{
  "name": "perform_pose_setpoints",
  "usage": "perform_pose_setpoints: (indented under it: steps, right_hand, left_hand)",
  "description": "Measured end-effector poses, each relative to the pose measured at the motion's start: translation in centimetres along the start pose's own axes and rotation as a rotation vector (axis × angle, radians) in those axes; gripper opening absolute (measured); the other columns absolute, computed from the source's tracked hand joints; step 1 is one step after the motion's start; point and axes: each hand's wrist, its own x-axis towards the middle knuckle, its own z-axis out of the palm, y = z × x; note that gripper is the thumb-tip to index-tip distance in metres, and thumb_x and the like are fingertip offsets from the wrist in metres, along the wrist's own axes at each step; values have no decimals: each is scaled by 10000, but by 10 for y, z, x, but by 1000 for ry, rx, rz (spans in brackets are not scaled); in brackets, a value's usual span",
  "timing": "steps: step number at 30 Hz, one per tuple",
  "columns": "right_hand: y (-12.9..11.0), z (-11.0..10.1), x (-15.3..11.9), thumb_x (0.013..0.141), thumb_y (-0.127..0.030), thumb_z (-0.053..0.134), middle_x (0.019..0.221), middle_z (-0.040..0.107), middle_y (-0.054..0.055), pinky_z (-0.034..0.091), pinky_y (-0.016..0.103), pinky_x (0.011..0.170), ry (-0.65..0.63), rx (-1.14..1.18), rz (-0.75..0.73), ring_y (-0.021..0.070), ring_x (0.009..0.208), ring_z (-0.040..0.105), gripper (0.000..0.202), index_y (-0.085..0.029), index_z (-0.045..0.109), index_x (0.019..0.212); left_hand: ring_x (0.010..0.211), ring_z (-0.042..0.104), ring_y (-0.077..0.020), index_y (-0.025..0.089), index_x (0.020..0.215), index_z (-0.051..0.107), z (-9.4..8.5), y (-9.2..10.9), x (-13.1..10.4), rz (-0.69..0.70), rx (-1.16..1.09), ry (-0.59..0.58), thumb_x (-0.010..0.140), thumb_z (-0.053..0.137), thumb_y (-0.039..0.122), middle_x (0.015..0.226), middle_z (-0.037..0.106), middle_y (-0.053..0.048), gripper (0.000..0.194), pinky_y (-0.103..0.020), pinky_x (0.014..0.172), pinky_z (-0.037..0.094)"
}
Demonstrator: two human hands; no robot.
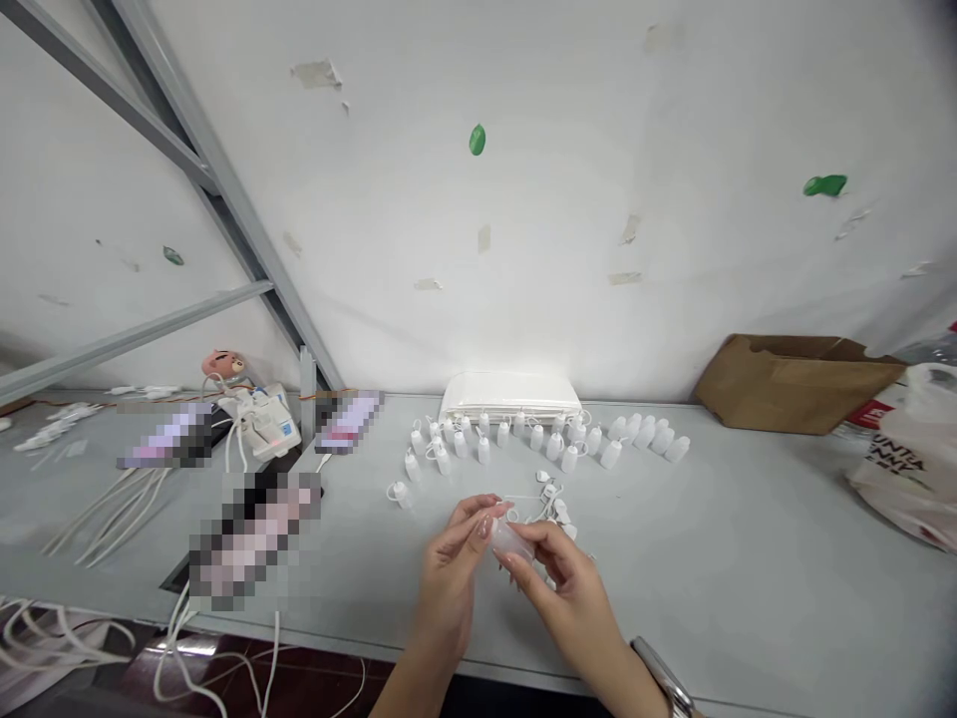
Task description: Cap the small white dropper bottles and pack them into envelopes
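My right hand (557, 573) grips a small translucent squeeze bottle (512, 541), tilted with its neck end toward my left hand (453, 558). The left thumb and fingers are pinched at that neck end. A white looped cap strap (512, 516) sticks out beside the left fingertips; the cap itself is mostly hidden by them. Just beyond my right hand lies a loose pile of white caps with straps (557, 507). Farther back stand several small bottles with looped caps (483, 451), and to their right a group of bottles without visible straps (647, 434).
A stack of white sheets or trays (512, 391) stands against the wall. A brown paper bag (797, 389) and a white plastic bag (908, 459) are on the right. Leftward are blurred phones (254, 538), a power strip (261, 424), cables and a metal frame (224, 209).
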Motion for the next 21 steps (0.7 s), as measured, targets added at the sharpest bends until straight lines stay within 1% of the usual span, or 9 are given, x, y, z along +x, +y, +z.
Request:
perform_pose_setpoints:
  steps: [3,5,7,10,12,14,17,19,21]
  right_hand:
    - [0,1,-6,797,-390,606,811,641,53,473,303,689,46,-82,-70,185,753,582,219,-203,634,906]
    - [-5,0,-4,772,-421,628,763,636,45,462,291,641,36,-2,-3,173,697,568,247,-194,633,870]
    - [-14,-3,1,736,-447,662,617,586,6,416,258,534,-61,182,163,131,549,508,279,-174,620,777]
    - [-25,-8,10,711,-434,695,481,477,-47,297,217,435,-286,521,415,56,402,341,322,-153,562,627]
    - [-27,-8,14,723,-430,688,487,479,-43,282,211,433,-356,660,472,40,394,313,342,-146,545,597]
    - [-24,-5,15,729,-455,675,525,523,-23,325,216,453,-333,638,444,52,417,370,344,-142,572,630]
    - [-16,0,11,678,-474,709,581,573,-12,421,247,511,-167,388,302,107,500,497,344,-157,630,785]
    - [-10,2,7,688,-443,707,585,572,-17,457,266,539,-63,173,170,137,545,539,320,-174,638,848]
    - [-6,2,2,761,-384,654,607,581,-6,475,276,564,6,-36,-14,149,574,559,221,-184,643,854]
  left_hand:
    - [1080,501,-281,207,791,753,1,-1,-2,-4,-63,-22,689,693,427,1039,579,-96,249,-377,871,441]
    - [1077,500,-290,203,740,748,1,-1,-3,-5,-95,-64,687,690,446,1001,583,-94,256,-405,886,431]
    - [1100,489,-296,200,722,744,0,1,-4,1,-92,-127,702,674,462,968,595,-94,272,-429,932,400]
    - [1138,470,-298,203,725,745,-1,4,-4,22,-40,-207,732,648,457,962,612,-98,272,-440,976,359]
    - [1150,461,-298,199,729,747,-1,5,-2,33,-5,-194,744,642,438,974,611,-101,262,-429,975,356]
    - [1147,459,-291,189,729,746,-2,4,0,40,7,-113,744,647,412,971,603,-100,245,-400,957,369]
    - [1113,480,-277,186,719,742,-3,2,1,40,-31,27,728,660,399,963,597,-91,228,-352,877,416]
    - [1085,498,-276,184,721,741,-2,2,0,21,-51,56,713,670,400,973,602,-89,227,-335,822,436]
    - [1076,506,-276,179,731,740,-1,5,-2,-4,-51,49,715,668,397,991,606,-91,230,-333,814,437]
